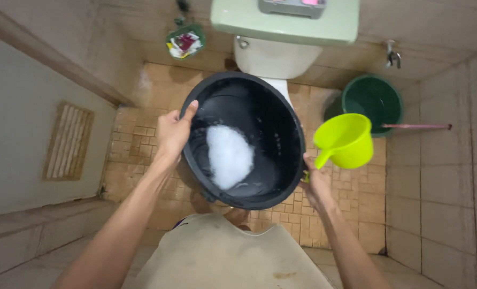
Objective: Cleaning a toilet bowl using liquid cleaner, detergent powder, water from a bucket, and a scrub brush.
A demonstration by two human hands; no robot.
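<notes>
Head view: black bucket [260, 115] at frame centre, tilted toward camera, white foam [229, 155] inside. Left hand [172, 132] clamped on left rim. Right hand [317, 182] closed on lime-green dipper [346, 140] handle, touching bucket's right rim. Green bucket [372, 99] upper right; toilet [281, 32] top centre.

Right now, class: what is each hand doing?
Left hand: closed on the black bucket rim.
Right hand: holds the bucket's other side and the green scoop handle.

Small home bathroom: pale green toilet [281, 32] against the back wall, tan mosaic floor tiles [142, 139], tiled walls, wall tap [392, 55] over a green bucket [372, 101], lime water dipper [345, 140], vented door [68, 142].
</notes>
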